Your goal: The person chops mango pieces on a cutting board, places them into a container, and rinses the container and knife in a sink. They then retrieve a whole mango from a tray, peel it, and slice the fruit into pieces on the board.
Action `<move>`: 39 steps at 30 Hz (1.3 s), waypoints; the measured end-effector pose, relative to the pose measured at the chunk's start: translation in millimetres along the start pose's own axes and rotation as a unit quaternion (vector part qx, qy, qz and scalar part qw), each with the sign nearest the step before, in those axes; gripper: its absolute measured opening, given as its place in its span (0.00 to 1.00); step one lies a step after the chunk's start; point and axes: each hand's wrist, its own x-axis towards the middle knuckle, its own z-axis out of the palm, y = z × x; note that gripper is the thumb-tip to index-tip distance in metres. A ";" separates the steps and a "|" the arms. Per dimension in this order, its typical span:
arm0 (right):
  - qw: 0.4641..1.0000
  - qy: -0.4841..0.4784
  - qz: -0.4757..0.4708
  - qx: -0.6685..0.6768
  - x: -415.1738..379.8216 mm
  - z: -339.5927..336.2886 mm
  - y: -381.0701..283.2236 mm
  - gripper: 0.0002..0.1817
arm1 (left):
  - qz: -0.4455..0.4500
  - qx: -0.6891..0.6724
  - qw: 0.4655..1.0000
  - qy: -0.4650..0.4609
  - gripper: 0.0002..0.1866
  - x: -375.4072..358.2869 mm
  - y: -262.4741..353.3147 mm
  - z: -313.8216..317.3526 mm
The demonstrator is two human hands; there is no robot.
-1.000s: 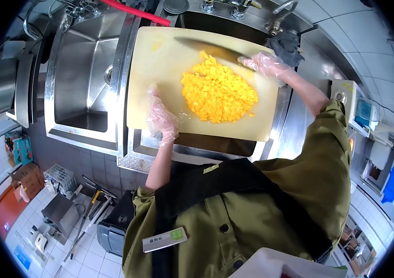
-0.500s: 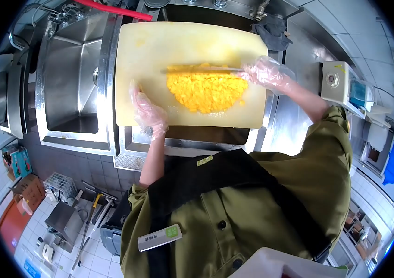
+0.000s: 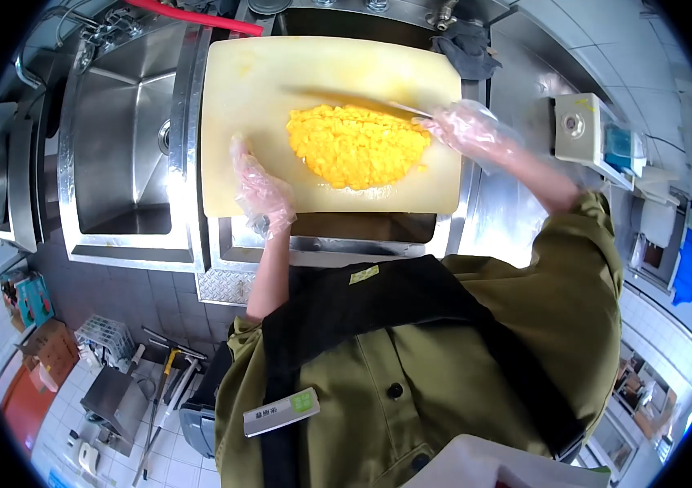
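Note:
My right hand (image 3: 464, 130), in a clear plastic glove, is closed round the handle of a knife (image 3: 354, 98). The blade is blurred and slants left along the far edge of a heap of small yellow diced pieces (image 3: 358, 150), perhaps fruit. That heap sits on a large pale cutting board (image 3: 240, 89). My left hand (image 3: 263, 187), gloved too, rests at the board's near left part with fingers stretched out, apart from the heap and holding nothing.
The board spans a sink. Left of it is a steel sink basin (image 3: 130, 146); a red hose (image 3: 195, 18) runs behind. A dark cloth (image 3: 468, 57) lies at the far right corner. On the right are a steel counter (image 3: 513, 106) and a pale box-shaped device (image 3: 578, 126).
The knife has lifted and turned, its tip swinging away from me off the heap's far edge. My left hand stays on the board. The whole view has shifted slightly.

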 end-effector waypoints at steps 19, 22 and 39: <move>0.781 0.169 0.530 0.284 -73.9 57.0 -143.2 0.15 | -0.074 -0.173 0.957 -0.222 0.23 18.4 8.3 -16.7; 0.613 0.192 0.643 0.417 -57.9 71.7 -174.8 0.18 | 0.041 -0.101 0.967 -0.231 0.22 23.3 -9.5 6.7; 0.751 0.235 0.597 0.159 50.3 27.7 -236.2 0.14 | -0.051 -0.451 0.828 -0.328 0.28 29.0 -21.6 25.6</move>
